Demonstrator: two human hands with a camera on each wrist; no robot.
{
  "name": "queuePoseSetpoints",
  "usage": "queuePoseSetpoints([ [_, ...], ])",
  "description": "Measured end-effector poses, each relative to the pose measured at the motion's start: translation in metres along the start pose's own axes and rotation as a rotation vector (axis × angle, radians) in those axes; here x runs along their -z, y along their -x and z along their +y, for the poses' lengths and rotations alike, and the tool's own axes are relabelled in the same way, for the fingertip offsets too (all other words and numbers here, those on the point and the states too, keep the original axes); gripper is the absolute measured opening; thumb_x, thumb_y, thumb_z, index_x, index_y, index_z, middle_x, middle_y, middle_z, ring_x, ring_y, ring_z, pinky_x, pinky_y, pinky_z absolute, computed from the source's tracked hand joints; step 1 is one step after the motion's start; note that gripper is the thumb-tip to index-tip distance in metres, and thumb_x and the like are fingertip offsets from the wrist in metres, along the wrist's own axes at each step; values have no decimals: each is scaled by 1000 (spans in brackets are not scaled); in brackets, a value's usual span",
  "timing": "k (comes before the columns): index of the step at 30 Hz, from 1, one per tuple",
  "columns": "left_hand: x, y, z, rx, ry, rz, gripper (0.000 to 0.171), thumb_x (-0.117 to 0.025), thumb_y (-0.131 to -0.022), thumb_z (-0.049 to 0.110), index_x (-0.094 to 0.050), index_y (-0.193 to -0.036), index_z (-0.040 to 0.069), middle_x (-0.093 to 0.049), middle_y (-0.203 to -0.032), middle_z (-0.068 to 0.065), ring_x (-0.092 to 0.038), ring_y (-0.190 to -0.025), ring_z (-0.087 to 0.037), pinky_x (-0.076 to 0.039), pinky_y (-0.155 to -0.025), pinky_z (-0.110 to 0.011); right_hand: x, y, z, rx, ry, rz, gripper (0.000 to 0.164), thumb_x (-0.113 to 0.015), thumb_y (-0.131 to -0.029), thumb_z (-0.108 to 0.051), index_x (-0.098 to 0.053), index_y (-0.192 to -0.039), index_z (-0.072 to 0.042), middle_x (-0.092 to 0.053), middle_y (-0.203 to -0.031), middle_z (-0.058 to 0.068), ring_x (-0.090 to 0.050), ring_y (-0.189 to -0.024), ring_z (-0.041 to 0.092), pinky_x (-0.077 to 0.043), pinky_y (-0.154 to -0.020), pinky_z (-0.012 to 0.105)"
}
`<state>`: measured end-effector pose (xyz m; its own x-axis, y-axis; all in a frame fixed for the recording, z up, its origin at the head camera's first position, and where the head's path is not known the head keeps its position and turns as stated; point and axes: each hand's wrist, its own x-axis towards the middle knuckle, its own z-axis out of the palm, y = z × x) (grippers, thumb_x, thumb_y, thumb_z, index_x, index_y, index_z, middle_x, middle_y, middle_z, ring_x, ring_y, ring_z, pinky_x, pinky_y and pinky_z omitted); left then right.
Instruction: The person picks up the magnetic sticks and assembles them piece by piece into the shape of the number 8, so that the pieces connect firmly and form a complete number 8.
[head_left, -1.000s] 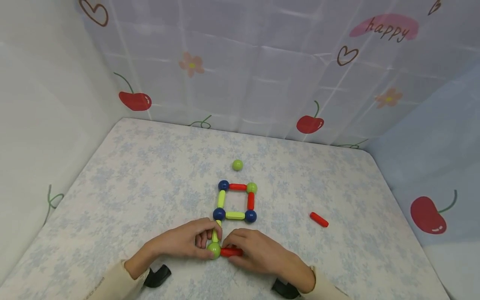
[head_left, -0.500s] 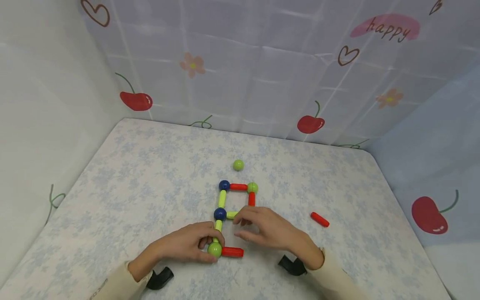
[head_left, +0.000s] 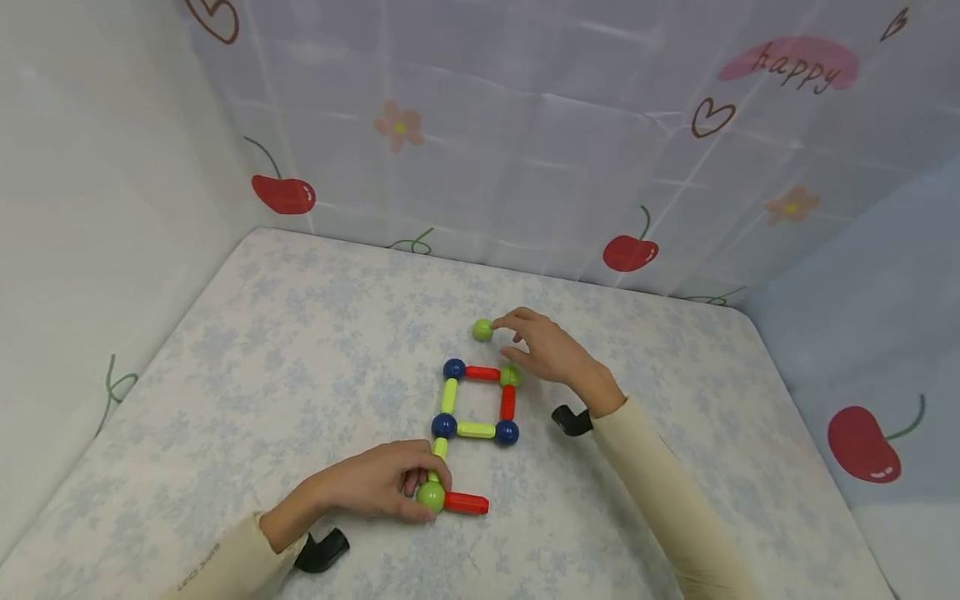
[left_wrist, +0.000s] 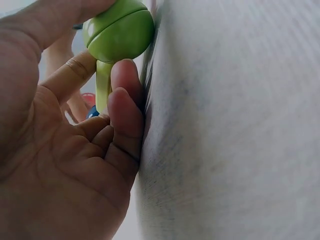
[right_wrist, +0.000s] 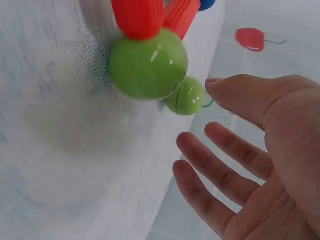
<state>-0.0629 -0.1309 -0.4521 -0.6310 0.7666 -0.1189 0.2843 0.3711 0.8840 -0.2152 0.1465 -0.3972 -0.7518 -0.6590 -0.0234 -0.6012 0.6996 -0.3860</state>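
A square of magnetic rods and balls lies on the table in the head view: red rods (head_left: 482,373), a yellow-green rod (head_left: 476,430), dark blue balls (head_left: 444,426) and a green corner ball (head_left: 510,377). From its lower-left ball, another yellow-green rod runs to a near green ball (head_left: 431,497), where a red rod (head_left: 467,503) sticks out rightward. My left hand (head_left: 378,482) holds that near ball, thumb and index finger around it. Fingers extended, my right hand (head_left: 551,346) reaches beside a loose green ball (head_left: 482,330); whether the index fingertip touches it I cannot tell.
The patterned tabletop (head_left: 337,333) ends at a hanging cloth (head_left: 487,167) along the back, with further cloth walls left and right. A black wrist-worn piece (head_left: 322,551) sits below the left wrist. My right sleeve (head_left: 667,492) crosses the table's right half.
My right hand has let go of the near red rod and moved up past the square to the loose green ball. The separate red rod at right is now hidden by the sleeve.
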Motion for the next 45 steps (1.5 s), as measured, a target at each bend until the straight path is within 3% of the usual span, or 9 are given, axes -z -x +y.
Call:
queuePoseSetpoints([
  [8, 1, -4, 0, -19, 10, -19, 23, -78, -88, 33, -69, -109, 32, -53, -89, 8, -48, -72, -2, -42, -65, -18, -3, -25, 5, -52, 18, -95, 44, -62, -100, -16, -54, -144, -14, -50, -144, 14, -61, -114, 28, -52, -97, 43],
  [14, 0, -5, 0, -27, 20, -20, 23, -78, -88, 32, -70, -110, 30, -53, -88, 8, -48, -71, -2, -42, -65, -17, -8, -29, 8, -43, 2, -94, 41, -62, -100, -14, -57, -141, -11, -53, -143, 14, -61, -112, 28, -52, -96, 42],
  [22, 0, -7, 0, -8, 14, -17, 23, -79, -87, 32, -70, -108, 31, -52, -88, 8, -48, -72, -1, -42, -64, -17, -12, -20, 18, -81, -16, -56, 30, -64, -98, -12, -62, -127, -10, -63, -118, 9, -61, -99, 24, -53, -88, 39],
  [26, 0, -7, 1, -18, 25, -21, 23, -79, -88, 31, -70, -109, 30, -52, -89, 7, -48, -72, -2, -42, -65, -17, -7, -4, 22, -81, -12, -24, 31, -66, -97, -15, -63, -127, -10, -63, -110, 8, -59, -93, 22, -53, -84, 39],
  [31, 1, -6, 2, -37, 24, -13, 22, -79, -88, 29, -70, -108, 29, -52, -89, 7, -48, -72, -1, -42, -66, -17, 2, 25, 21, -71, -21, 56, 35, -69, -96, -19, -66, -131, -10, -64, -113, 8, -60, -91, 21, -54, -79, 38],
  [39, 1, -2, -1, -18, 44, -17, 23, -78, -88, 32, -70, -109, 29, -52, -89, 6, -48, -72, -4, -42, -66, -17, -1, 73, 9, -40, -88, 133, 33, -79, -88, -19, -69, -120, -16, -64, -112, 0, -61, -92, 21, -55, -77, 38],
  [42, 1, -1, -2, -19, 55, -13, 23, -78, -89, 32, -70, -110, 29, -52, -89, 5, -49, -72, -4, -42, -65, -17, -3, 90, 1, 1, -123, 119, 31, -80, -87, -16, -68, -115, -17, -64, -111, -3, -63, -94, 17, -57, -82, 41],
  [45, 1, 0, -3, -23, 60, -7, 23, -78, -89, 32, -70, -110, 29, -52, -90, 5, -49, -72, -4, -42, -65, -17, -4, 105, -10, 12, -179, 49, 29, -80, -86, -13, -66, -111, -20, -64, -109, -8, -65, -96, 13, -57, -86, 41],
])
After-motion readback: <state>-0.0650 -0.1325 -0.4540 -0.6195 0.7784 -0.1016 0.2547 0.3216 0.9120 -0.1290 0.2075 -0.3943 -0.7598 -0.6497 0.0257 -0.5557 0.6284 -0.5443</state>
